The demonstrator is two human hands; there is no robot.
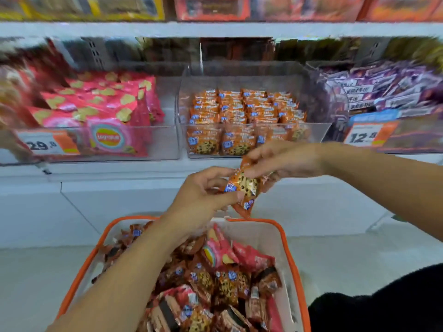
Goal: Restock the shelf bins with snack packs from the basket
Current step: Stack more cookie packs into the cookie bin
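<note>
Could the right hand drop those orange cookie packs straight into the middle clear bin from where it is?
Probably yes. The right hand pinches the orange cookie packs together with the left hand, just in front of the middle clear bin. The bin is open-topped and nothing stands between; the left hand would have to let go.

Basket [282, 238] nearest, holding mixed snack packs [223, 281]. Above its far rim, left hand [203, 195] and right hand [285, 159] hold cookie packs [247, 188] between them. Beyond, on the shelf [119, 171], three bins side by side: left bin [167, 144] with chip bags [100, 109], middle bin [311, 130] with rows of cookie packs, right bin [407, 140] with bars [383, 89]. Upper shelf [215, 28] carries boxes [211, 8].
</note>
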